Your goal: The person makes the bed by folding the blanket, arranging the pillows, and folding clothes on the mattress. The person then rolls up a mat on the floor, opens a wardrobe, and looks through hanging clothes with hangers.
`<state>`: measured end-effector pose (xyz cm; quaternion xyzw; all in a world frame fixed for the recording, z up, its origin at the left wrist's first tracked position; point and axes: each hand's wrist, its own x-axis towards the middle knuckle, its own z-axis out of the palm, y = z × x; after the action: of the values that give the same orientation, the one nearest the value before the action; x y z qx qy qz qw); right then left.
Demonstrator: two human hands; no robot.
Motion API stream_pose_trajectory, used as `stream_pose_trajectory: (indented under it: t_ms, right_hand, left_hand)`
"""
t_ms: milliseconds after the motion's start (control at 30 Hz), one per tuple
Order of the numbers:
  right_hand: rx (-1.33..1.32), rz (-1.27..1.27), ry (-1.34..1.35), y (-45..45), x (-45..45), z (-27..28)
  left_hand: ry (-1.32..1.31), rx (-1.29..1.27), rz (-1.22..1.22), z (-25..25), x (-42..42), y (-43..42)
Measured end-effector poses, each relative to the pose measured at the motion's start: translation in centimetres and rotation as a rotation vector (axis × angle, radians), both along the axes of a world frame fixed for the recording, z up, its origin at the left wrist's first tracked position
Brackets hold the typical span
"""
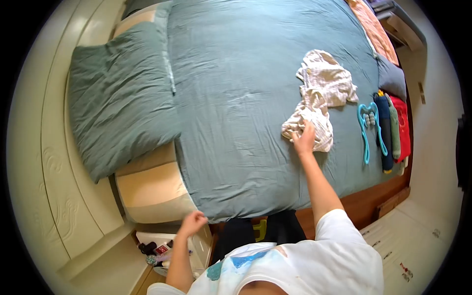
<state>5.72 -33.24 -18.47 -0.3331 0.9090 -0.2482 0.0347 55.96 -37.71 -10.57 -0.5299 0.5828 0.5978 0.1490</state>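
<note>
A crumpled white-and-beige checked garment [328,81] lies on the blue-green bed sheet [231,108], right of the middle. My right hand [305,139] reaches forward to its near end, fingers curled into a bunched fold of the fabric. Part of those fingers is hidden by the hand and the cloth. Near the close left corner of the mattress, my left hand [193,223] hovers with its fingers curled in, slightly blurred, and no object shows in it.
A green pillow [123,98] rests on a beige one [152,187] at the left by the headboard. To the right are a blue massager [365,132], a dark rolled item [383,132] and red cloth [401,125]. A cluttered nightstand [199,250] stands near my left arm.
</note>
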Motion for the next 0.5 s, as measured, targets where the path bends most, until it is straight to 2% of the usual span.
stream_pose_trajectory:
  t_ms: [67, 133, 200, 267, 300, 333, 367, 400, 433, 500]
  right_hand:
    - [0.17, -0.147, 0.111, 1.0, -2.7, 2.4]
    - [0.263, -0.25, 0.109, 2.9, -4.6, 1.1]
    - [0.325, -0.329, -0.305, 5.0, -5.6, -2.1]
    - [0.311, -0.284, -0.393, 5.9, -4.0, -3.4]
    - [0.17, -0.239, -0.432, 6.3, -2.1, -3.6]
    - [0.108, -0.161, -0.472, 6.2, -0.1, -2.9]
    - [0.074, -0.042, -0.454, 6.7, 2.3, -2.7]
    - [0.095, 0.053, -0.61, 6.8, 5.1, -1.1]
    - [0.165, 0.17, -0.815, 6.9, 7.8, 1.4]
    - [0.113, 0.501, -1.026, 8.6, 13.5, 3.7]
  left_hand:
    - [0.01, 0.039, -0.111, 0.2, -2.3, 3.2]
    - [0.031, 0.099, -0.101, 0.8, -4.5, 4.7]
    - [-0.008, 0.079, -0.179, 1.3, -6.6, 4.3]
    - [-0.032, -0.025, -0.206, 0.9, -7.8, 3.9]
    - [0.007, -0.091, -0.149, -0.4, -7.7, 3.8]
    - [0.006, -0.093, -0.162, -1.2, -8.6, 3.7]
    - [0.023, -0.151, -0.058, -2.0, -9.5, 3.4]
    - [0.041, -0.209, 0.048, -2.4, -10.5, 3.0]
    - [0.039, -0.214, 0.039, -1.7, -12.5, 2.7]
    - [-0.077, 0.17, 0.538, 0.3, -16.9, 3.1]
